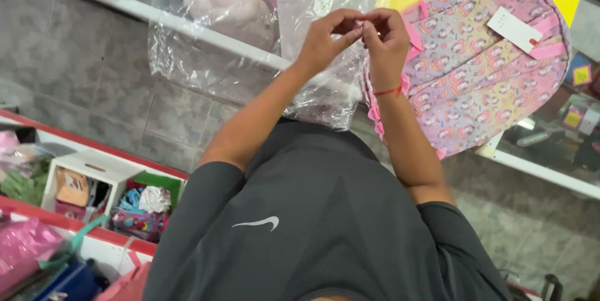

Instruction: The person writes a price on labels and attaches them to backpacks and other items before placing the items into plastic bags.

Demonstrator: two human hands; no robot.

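Two hands, left hand [325, 38] and right hand [386, 41], on one plastic bag [319, 98]; one backpack [487, 63].

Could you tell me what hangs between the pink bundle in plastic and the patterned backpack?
In the head view, a clear plastic bag hangs there, pinched by both hands.

The clear bag [325, 45] at the hands is thin glossy plastic, crinkled and see-through. The backpack [481, 70] beside it is smooth printed cloth in pastel colours with pink cloth trim, and a white paper tag [514, 30] hangs on it. The person's shirt [325, 226] is matt dark grey knit cloth. The floor [94, 70] is grey stone-look tile with a dull finish.
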